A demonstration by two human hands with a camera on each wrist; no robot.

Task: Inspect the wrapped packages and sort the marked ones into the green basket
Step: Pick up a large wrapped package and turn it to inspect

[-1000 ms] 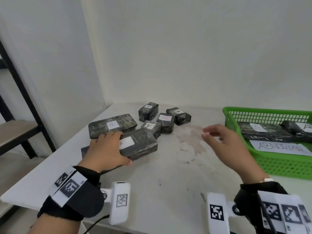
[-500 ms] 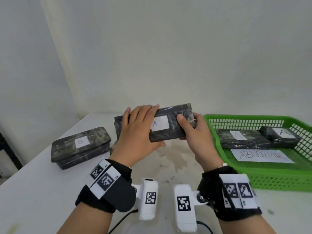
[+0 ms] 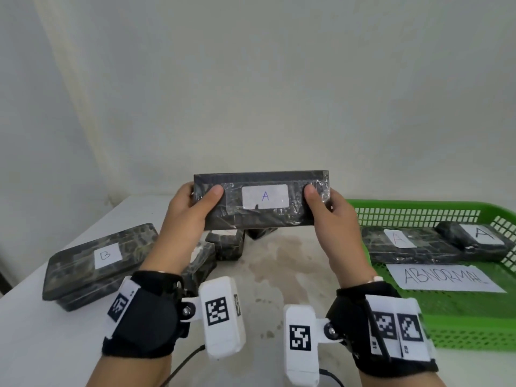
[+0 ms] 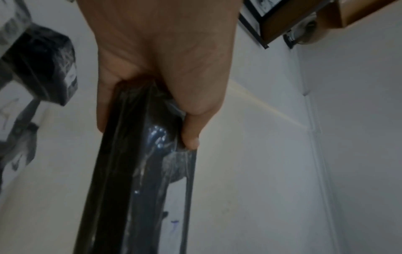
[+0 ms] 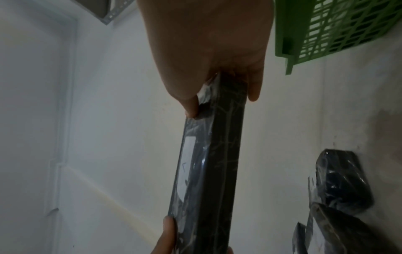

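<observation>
Package (image 3: 261,201): dark, plastic-wrapped, white label (image 3: 264,196) marked "A".

A plain white wall (image 3: 251,79) fills the back of the room. Another white wall (image 3: 42,107) meets it at a corner on the left. The white table (image 3: 42,344) has a brown stain (image 3: 282,247) in the middle. The light is soft.

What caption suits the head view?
Both hands, left hand and right hand, hold up an A-labelled package beside the green basket.
</observation>
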